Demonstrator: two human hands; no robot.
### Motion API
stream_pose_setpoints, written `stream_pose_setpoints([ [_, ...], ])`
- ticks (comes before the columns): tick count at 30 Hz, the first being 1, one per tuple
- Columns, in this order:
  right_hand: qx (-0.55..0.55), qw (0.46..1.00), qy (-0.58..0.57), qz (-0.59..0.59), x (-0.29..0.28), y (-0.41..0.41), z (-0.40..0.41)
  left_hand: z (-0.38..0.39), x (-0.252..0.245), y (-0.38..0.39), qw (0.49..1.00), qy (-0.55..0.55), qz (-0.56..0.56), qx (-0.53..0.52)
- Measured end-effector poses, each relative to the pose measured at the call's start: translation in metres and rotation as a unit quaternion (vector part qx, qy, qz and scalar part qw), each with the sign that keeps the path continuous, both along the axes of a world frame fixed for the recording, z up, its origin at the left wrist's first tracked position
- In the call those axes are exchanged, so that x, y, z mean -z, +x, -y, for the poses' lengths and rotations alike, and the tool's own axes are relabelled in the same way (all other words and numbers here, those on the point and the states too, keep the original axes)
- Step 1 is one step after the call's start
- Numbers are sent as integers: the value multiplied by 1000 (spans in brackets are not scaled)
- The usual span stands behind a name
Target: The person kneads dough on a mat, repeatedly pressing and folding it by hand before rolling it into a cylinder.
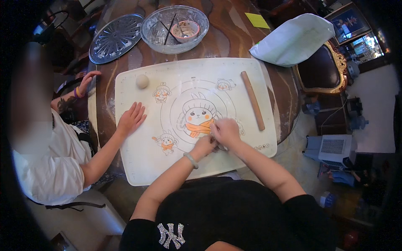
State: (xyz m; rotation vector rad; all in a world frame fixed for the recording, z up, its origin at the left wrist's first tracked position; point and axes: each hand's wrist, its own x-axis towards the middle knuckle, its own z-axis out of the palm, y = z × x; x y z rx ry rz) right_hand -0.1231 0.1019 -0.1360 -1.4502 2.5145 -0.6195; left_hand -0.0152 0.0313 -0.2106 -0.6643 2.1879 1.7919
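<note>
My left hand [205, 147], with a pale bangle [191, 160] at its wrist, is low over a cream silicone pastry mat [141, 169]. My right hand [226, 132] is curled and blurred, close against the left one's fingers. Something pale shows partly beneath them, too hidden to name. Whether either hand grips anything is unclear. Under and around them the mat bears a printed rabbit in an orange scarf. A round ball of dough [142, 81] sits near the mat's far left corner. To the right of my hands lies a wooden rolling pin [253, 100].
At the left, a co-worker's hand [132, 117] rests flat on the mat's edge. Beyond the mat stand a perforated metal steamer plate [116, 37], a floury glass bowl [150, 40] holding a small bowl [195, 29] and chopsticks, a yellow paper [257, 20] and a white bag [292, 40].
</note>
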Motion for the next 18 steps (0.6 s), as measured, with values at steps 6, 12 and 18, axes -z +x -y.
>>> stream_pose_setpoints([
  [6, 8, 989, -79, -124, 41, -3, -19, -19, 2, 5, 997, 57, -10, -56],
  [12, 36, 978, -98, -180, 44, -48, 52, 3, -12, -13, 954, 268, 116, -61],
  [18, 128, 990, -45, 40, 11, -17, 18, -3, -8, -17, 960, 273, 60, -35],
])
